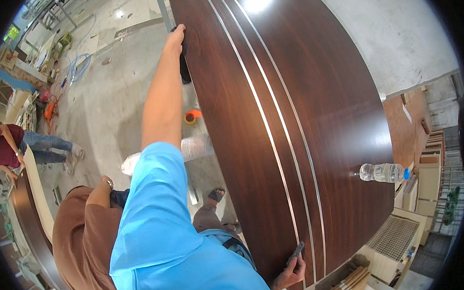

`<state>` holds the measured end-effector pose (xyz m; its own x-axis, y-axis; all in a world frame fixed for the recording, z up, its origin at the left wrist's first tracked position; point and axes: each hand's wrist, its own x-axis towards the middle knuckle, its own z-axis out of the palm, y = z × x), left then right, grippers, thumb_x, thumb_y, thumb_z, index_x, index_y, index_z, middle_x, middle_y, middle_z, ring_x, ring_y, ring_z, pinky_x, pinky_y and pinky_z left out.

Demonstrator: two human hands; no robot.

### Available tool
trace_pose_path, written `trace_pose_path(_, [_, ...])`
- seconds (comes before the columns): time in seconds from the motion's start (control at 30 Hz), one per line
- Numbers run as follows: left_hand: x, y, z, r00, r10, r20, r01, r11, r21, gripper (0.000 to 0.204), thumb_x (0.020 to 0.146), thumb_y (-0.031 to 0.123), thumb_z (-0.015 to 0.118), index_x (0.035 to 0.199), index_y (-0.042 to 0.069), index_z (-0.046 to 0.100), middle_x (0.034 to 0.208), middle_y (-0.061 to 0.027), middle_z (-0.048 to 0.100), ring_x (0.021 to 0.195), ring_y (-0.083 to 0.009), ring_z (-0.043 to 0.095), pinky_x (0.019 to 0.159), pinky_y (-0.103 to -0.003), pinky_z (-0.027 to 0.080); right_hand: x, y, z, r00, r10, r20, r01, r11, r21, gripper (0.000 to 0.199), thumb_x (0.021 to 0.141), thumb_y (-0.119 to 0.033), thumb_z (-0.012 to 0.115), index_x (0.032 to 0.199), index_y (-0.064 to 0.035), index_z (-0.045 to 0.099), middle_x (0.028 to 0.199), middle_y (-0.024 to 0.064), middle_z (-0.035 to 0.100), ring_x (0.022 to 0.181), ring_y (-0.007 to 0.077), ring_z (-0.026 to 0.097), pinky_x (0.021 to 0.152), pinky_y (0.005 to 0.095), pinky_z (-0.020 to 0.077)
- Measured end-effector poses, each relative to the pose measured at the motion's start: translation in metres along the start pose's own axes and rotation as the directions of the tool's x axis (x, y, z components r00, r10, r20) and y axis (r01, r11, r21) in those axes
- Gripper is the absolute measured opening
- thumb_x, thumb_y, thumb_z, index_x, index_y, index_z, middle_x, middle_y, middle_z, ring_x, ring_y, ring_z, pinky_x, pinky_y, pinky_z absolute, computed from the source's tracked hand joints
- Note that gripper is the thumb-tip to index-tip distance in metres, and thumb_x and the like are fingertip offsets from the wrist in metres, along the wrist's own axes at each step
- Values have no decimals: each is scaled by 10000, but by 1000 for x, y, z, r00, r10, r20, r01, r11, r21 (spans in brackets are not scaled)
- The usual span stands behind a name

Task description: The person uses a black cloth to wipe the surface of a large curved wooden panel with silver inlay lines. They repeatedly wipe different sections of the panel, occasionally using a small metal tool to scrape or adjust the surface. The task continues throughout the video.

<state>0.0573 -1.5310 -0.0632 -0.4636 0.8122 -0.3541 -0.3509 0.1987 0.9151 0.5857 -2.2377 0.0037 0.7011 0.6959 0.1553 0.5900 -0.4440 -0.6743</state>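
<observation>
From my remote station I find the dark brown panel [340, 102] across the middle and right of the head view, with both hands at it. A clear plastic bottle [378, 172] with a blue cap is on its right part, in the way there; I cannot tell whether it stands or lies. On the floor [116, 93] left of the panel I note an orange tape roll [191, 117] and a whitish, plastic-wrapped bundle [195, 147], the latter partly hidden by the blue sleeve [158, 196]. Farther off lies a loose blue hose [76, 69]. A co-worker in a brown shirt [82, 242] is close on the left; another in a maroon shirt [1, 144] is beyond. Thin wooden sticks [349, 283] lie near the panel's lower end.

Surface: glossy, wood-grained, reflecting light in bright patches. Three slim, silvery strips [276, 155] run lengthwise, roughly parallel. The floor is grey, smooth and stained.

The left hand [175, 40] is curled around limp black cloth [185, 68] at the panel's left edge. The right hand [291, 273] grips a slim grey tool [296, 251] near the strips' lower ends; I cannot tell its exact type.
</observation>
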Motion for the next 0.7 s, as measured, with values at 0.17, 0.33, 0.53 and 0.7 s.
trace_pose_path(0.17, [9,-10,-5,998,-20,62,20,1000,2,722,900,310,686,1368,-215,524,1371,-303,622,1203,-371,655,1041,-438,507,0,7,0,997,67,30,-69,996,58,179,1010,-102,684,1083,55,730,885,80,693,760,142,595,660,294,477])
trace_pose_path(0.33, [-1,-5,3,998,12,-63,-14,999,-34,709,888,310,694,1347,-210,546,1351,-284,637,1171,-371,666,1029,-441,514,2,5,3,1000,-1,-23,2,999,42,129,981,-77,704,1009,47,723,877,121,711,751,187,644,651,331,530])
trace_pose_path(0.53, [5,-10,7,968,208,-139,-176,960,217,689,950,326,667,1380,-190,515,1389,-338,612,1206,-428,662,1059,-458,508,1,-1,1,997,75,10,-76,991,113,130,980,-64,692,1030,51,727,877,98,699,759,174,635,659,314,516])
trace_pose_path(0.7, [-149,-55,8,648,736,195,-562,289,775,517,1011,117,512,1459,-135,449,1480,-421,464,1414,-561,429,1197,-584,348,3,-6,1,993,118,13,-119,984,131,173,988,-96,691,1060,58,726,895,103,699,781,170,637,666,310,514])
